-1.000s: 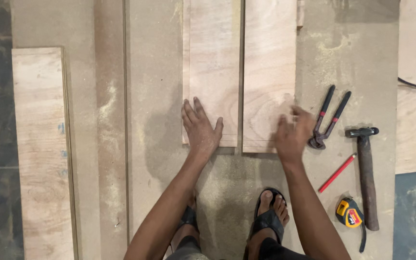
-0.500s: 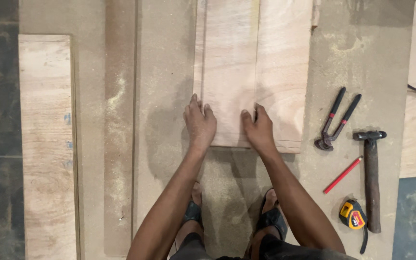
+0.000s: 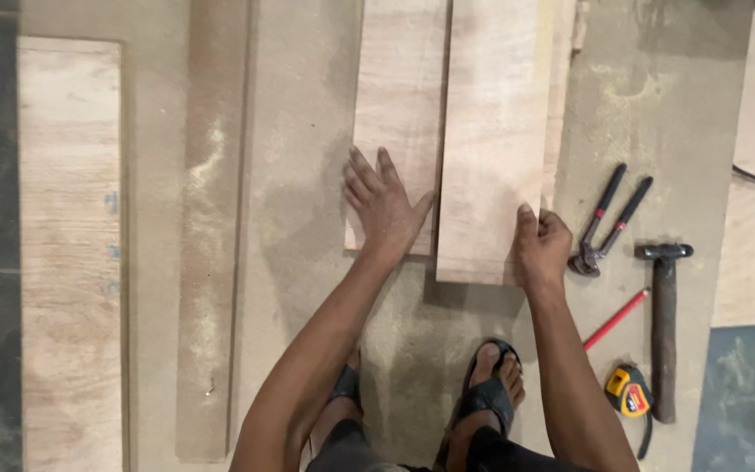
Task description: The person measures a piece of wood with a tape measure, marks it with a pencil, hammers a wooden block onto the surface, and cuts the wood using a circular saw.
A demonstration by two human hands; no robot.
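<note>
On the dusty floor, two boards run lengthwise away; left hand lies flat, open, on the left board, right hand grips the right board edge.

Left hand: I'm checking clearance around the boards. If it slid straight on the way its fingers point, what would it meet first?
The left hand lies flat on the left board, fingers pointing up along it. Nothing shows on that board ahead, so the way looks free to the picture's edge.
</note>
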